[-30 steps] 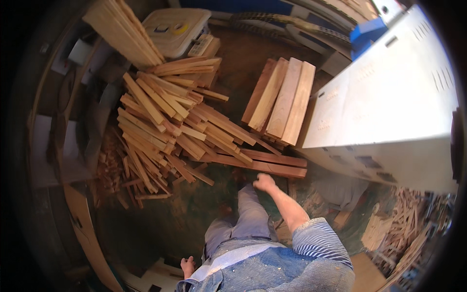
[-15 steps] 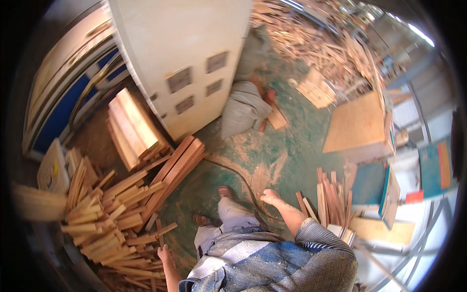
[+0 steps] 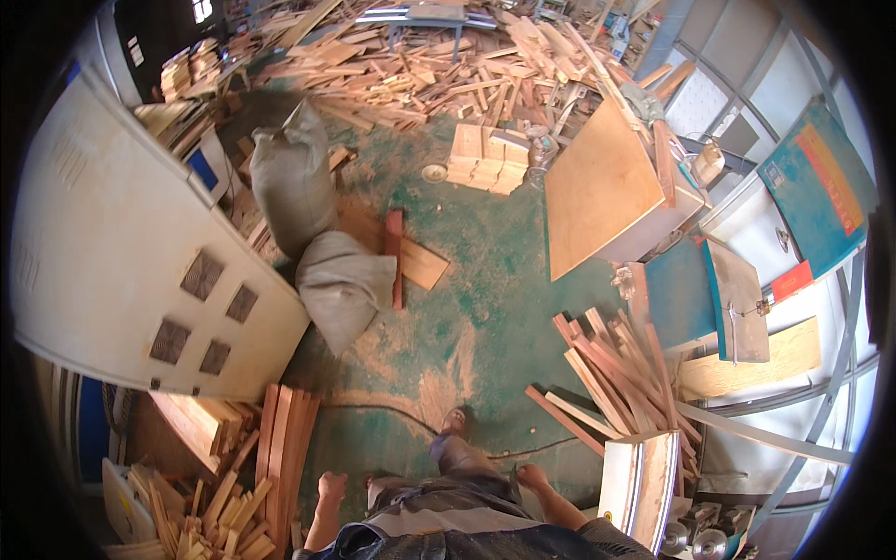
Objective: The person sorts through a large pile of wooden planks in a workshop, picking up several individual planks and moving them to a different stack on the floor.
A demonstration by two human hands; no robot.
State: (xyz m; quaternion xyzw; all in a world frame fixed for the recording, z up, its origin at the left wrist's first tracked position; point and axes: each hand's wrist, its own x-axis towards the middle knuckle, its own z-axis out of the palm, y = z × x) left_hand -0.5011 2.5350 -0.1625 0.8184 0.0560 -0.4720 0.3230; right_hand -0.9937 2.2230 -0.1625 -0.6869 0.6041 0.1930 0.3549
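My left hand [image 3: 331, 486] hangs at my side with its fingers curled in and nothing showing in it. Nearest to it is a stack of long reddish planks [image 3: 285, 448], apart from the hand. On the other side my right hand [image 3: 533, 477] hangs low, fingers also curled, with no object visible in it. A bundle of loose wooden strips [image 3: 611, 373] leans to the right of that hand, not touching it. One foot [image 3: 455, 419] is forward on the green, dusty floor [image 3: 485, 327].
Ahead on the left stand a tall cream cabinet [image 3: 121, 252] and two stuffed sacks [image 3: 291, 177]. A dark cable [image 3: 392, 408] crosses the floor. Scrap wood [image 3: 420, 79] is heaped at the back. To the right are a plywood-faced box [image 3: 602, 191] and a white-sided block [image 3: 639, 485].
My view has swung to the right and lifted, bringing the scrap heap and sacks into fuller sight. My right hand has dropped back toward my body. The pale wood pile has slid to lower left.
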